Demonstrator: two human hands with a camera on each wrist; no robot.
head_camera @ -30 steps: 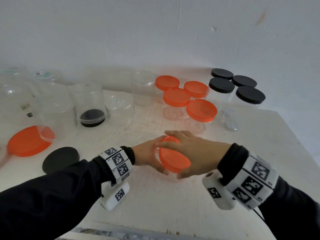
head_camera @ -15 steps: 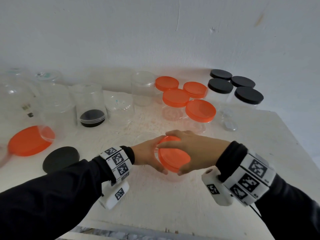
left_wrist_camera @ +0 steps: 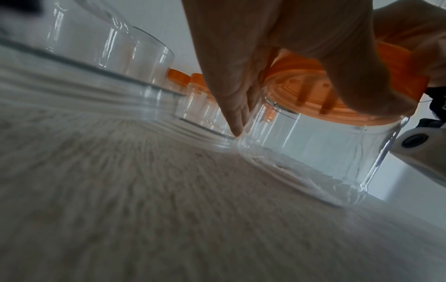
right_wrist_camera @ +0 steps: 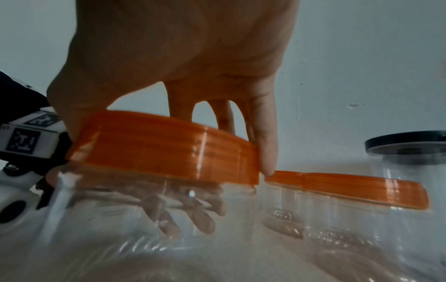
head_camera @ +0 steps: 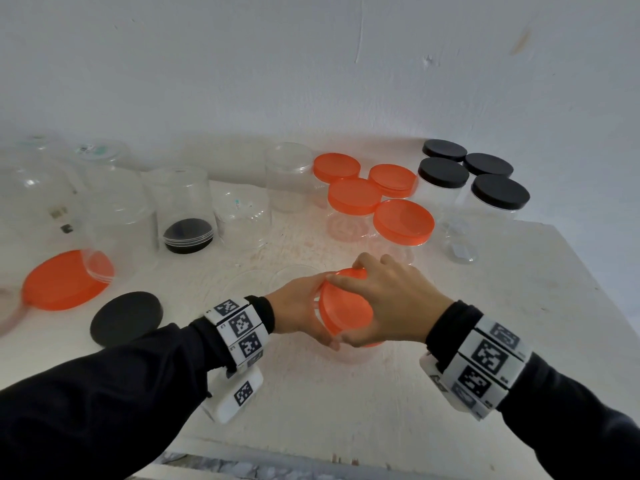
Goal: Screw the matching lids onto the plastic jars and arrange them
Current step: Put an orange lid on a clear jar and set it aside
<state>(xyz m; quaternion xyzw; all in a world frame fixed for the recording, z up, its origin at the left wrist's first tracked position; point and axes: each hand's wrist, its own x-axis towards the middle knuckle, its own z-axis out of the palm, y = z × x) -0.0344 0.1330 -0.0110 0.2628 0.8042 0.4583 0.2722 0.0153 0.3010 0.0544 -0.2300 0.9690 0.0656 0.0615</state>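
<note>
A clear plastic jar (left_wrist_camera: 321, 152) stands near the table's front middle, capped by an orange lid (head_camera: 343, 310) that sits tilted. My left hand (head_camera: 301, 310) wraps its fingers round the jar wall from the left. My right hand (head_camera: 384, 306) grips the lid's rim from above and the right, fingers curled over its edge. The right wrist view shows the lid (right_wrist_camera: 164, 148) on the jar (right_wrist_camera: 135, 219), with left-hand fingers visible through the clear wall. The jar is mostly hidden behind both hands in the head view.
Several orange-lidded jars (head_camera: 403, 221) and black-lidded jars (head_camera: 500, 192) stand at the back right. Open clear jars (head_camera: 183, 202) fill the back left. A loose orange lid (head_camera: 62, 280) and black lid (head_camera: 126, 318) lie at left. The table edge (head_camera: 311, 459) runs close below my wrists.
My right hand has turned on the orange lid, its fingers shifting round the rim. The left hand keeps holding the jar in the same spot.
</note>
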